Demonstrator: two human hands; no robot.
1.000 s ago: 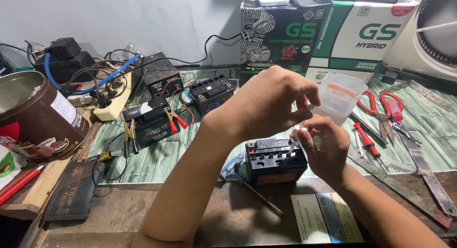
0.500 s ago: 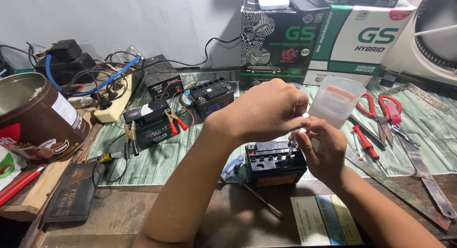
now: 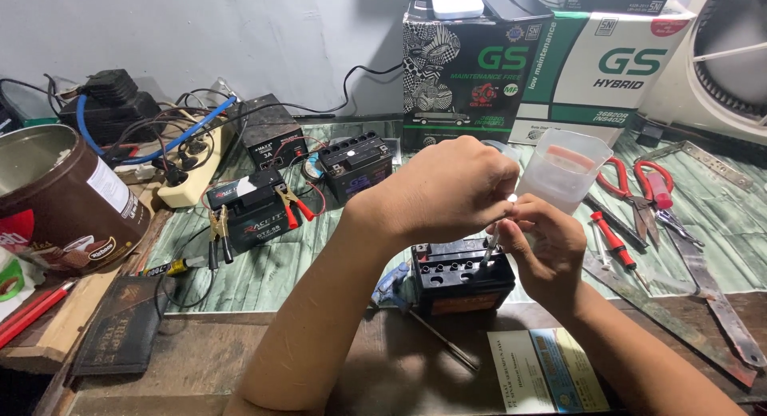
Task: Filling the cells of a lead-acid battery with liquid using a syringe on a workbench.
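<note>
both hands work over a small black battery (image 3: pixel 462 276) that sits near the front edge of the bench (image 3: pixel 240 360), at its middle. the left hand (image 3: pixel 451 188) is clenched, fingertips pinched on something small and pale just where it meets the right hand (image 3: pixel 539 248); what it grips is too small to tell. the right hand's fingers are curled around a thin tube or dropper whose tip points down at the battery's open top. a clear plastic cup (image 3: pixel 563 168) stands just behind the hands.

this looks like the filling step, with liquid fed into the cells; the next move would call for a steady tip held over one hole.

counted: three batteries, the one in hand and two more (image 3: pixel 252 212) (image 3: pixel 357 164) toward the back left, one with red clips on it; two cardboard boxes (image 3: pixel 559 65) at the back edge; one brown tin (image 3: pixel 60 200) at the left edge; one pair of red-handled snips (image 3: pixel 639 188) and one red screwdriver (image 3: pixel 611 239) on the right.
</note>
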